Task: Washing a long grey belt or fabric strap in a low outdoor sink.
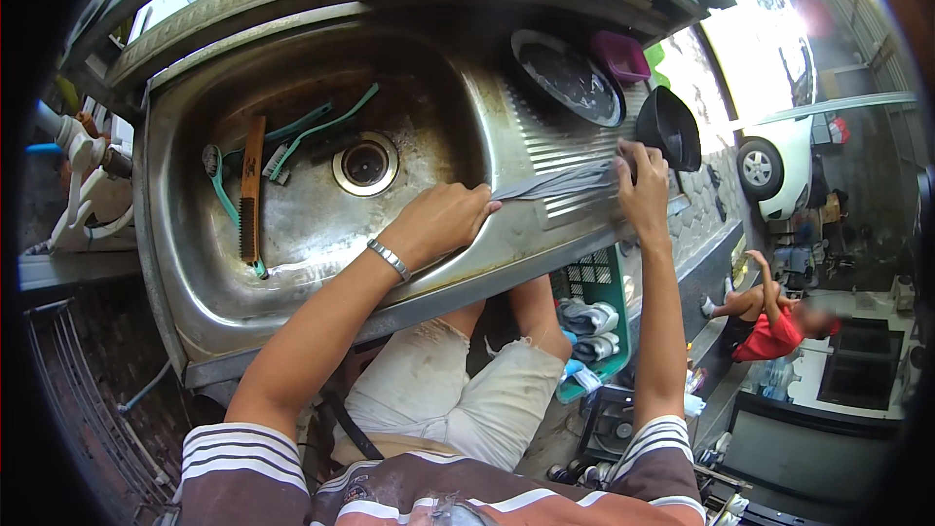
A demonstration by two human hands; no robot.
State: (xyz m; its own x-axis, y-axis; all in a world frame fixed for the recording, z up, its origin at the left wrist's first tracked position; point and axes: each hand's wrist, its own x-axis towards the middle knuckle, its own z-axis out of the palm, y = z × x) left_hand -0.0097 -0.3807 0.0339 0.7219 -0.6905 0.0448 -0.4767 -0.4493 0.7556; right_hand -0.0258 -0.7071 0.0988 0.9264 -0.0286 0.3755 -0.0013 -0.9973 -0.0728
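A bundle of flat grey strands, which look like shoelaces (555,183), is stretched level between my two hands over the ribbed drainboard (575,209). My left hand (443,222) is closed around one end beside the sink's right rim. At the other end, my right hand (641,190) pinches the strands just below a black bowl (669,131). In the steel sink (321,282) lie a wooden brush (252,175) with dark bristles and several turquoise-handled brushes (326,127), left of the drain (366,164).
Behind the drainboard stand a round black basin (567,78) with suddy liquid and a pink container (620,56). Below the counter, a green basket (614,356) holds shoes (589,317). A person in red (769,331) sits far right, near a parked white car (789,161).
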